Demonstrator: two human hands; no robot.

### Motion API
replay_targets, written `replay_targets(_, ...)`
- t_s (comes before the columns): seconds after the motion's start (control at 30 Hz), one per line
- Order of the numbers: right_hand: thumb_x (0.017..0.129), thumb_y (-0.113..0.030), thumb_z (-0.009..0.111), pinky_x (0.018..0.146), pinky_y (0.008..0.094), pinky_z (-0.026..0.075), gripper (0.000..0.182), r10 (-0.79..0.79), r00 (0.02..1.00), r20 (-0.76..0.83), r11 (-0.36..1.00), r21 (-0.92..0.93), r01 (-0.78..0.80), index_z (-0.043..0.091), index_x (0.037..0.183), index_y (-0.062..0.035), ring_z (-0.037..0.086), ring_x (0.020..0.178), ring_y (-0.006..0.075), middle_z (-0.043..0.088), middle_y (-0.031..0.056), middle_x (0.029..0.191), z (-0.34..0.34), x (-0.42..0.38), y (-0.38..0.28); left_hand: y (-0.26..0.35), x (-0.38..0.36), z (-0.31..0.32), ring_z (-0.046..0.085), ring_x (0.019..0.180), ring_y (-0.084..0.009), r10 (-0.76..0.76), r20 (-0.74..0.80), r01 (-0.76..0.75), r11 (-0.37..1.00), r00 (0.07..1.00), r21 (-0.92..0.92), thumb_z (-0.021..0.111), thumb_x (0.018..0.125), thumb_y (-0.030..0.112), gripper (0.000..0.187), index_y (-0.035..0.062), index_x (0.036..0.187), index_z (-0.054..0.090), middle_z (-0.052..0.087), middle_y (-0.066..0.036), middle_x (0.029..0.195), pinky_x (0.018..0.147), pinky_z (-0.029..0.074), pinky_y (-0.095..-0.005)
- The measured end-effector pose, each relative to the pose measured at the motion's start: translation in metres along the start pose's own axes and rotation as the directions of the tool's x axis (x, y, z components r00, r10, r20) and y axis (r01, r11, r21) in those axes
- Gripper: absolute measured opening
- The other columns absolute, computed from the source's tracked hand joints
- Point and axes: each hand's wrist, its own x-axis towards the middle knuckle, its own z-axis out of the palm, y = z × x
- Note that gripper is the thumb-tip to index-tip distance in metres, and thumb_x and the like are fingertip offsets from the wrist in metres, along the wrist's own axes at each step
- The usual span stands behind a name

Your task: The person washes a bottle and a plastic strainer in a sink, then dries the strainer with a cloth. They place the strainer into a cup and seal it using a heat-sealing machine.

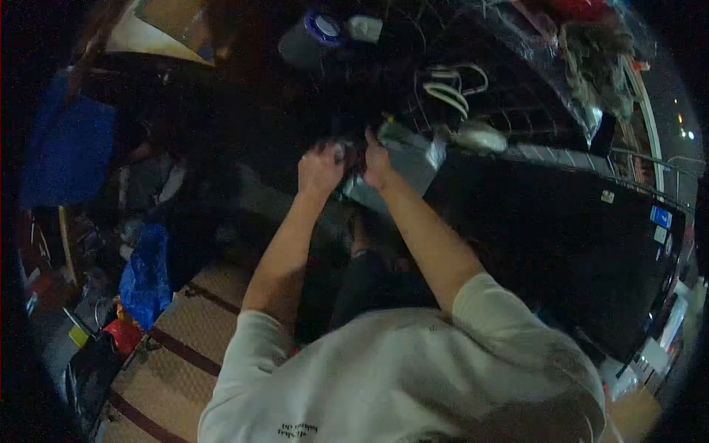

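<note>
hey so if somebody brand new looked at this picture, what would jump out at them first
Probably the pale T-shirt filling the bottom middle, with two bare forearms leading up to the left hand and right hand near the centre; what they hold is too dark to tell. Next, against the gloom, the vivid blue sheet at the upper left and the crumpled blue plastic below it.

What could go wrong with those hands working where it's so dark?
It looks very dim around the left hand and the right hand, so a finger might get pinched or something small might be dropped and hard to find. The right hand is also close to a grey flat thing, which it could bump. It's too dark to tell what the hands hold.
</note>
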Motion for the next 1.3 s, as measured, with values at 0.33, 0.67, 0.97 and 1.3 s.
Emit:
replay_targets(0.33, 0.098, -0.053, 0.053, 0.09, 0.0378, 0.046, 0.056, -0.235, 0.961, -0.148, 0.626, -0.779, 0.033, 0.059, 0.128, -0.0052, 0.058, 0.1, 0.0199, 0.066, 0.0067, 0.111, 0.009, -0.042, 0.003, -0.017, -0.028, -0.056, 0.069, 0.096, -0.0348, -0.647, 0.097, 0.389, 0.325, 0.756, -0.862, 0.057, 0.097, 0.036, 0.041, 0.0014, 0.119, 0.062, 0.069, -0.019, 0.107, 0.078, 0.054, -0.0441)
replay_targets(0.67, 0.097, -0.034, 0.06, 0.086, 0.0328, 0.05, 0.038, -0.228, 0.827, 0.514, -0.061, -0.855, 0.515, 0.068, 0.116, -0.0024, 0.064, 0.093, 0.0159, 0.07, 0.0074, 0.099, 0.051, -0.214, -0.03, 0.074, -0.199, -0.193, 0.063, 0.106, -0.0295, -0.37, 0.0, -0.254, -0.637, 0.929, -0.728, 0.042, 0.1, 0.023, 0.042, 0.0008, 0.134, 0.052, 0.062, -0.015, 0.122, 0.074, 0.055, -0.0421)
replay_targets(0.97, 0.104, -0.023, 0.05, 0.09, 0.0315, 0.05, 0.032, 0.407, 0.387, 0.827, 0.579, -0.561, 0.591, 0.066, 0.108, 0.004, 0.064, 0.095, 0.0145, 0.068, 0.0081, 0.101, 0.075, -0.47, 0.039, 0.257, -0.416, -0.226, 0.064, 0.102, -0.0165, -0.861, -0.287, -0.341, 0.143, 0.42, -0.929, 0.03, 0.108, 0.041, 0.055, -0.0012, 0.123, 0.061, 0.067, -0.009, 0.109, 0.092, 0.049, -0.0325)
replay_targets(1.3, 0.098, -0.017, 0.063, 0.068, 0.0257, 0.052, 0.018, 0.787, 0.079, 0.612, 0.403, -0.606, 0.686, 0.068, 0.099, 0.0, 0.062, 0.077, 0.0086, 0.068, 0.005, 0.085, 0.048, -0.524, 0.14, 0.308, -0.549, -0.159, 0.065, 0.102, -0.0184, -0.924, -0.362, -0.502, 0.371, -0.121, -0.781, 0.04, 0.104, 0.047, 0.052, 0.0034, 0.129, 0.054, 0.064, -0.011, 0.111, 0.086, 0.054, -0.0324)
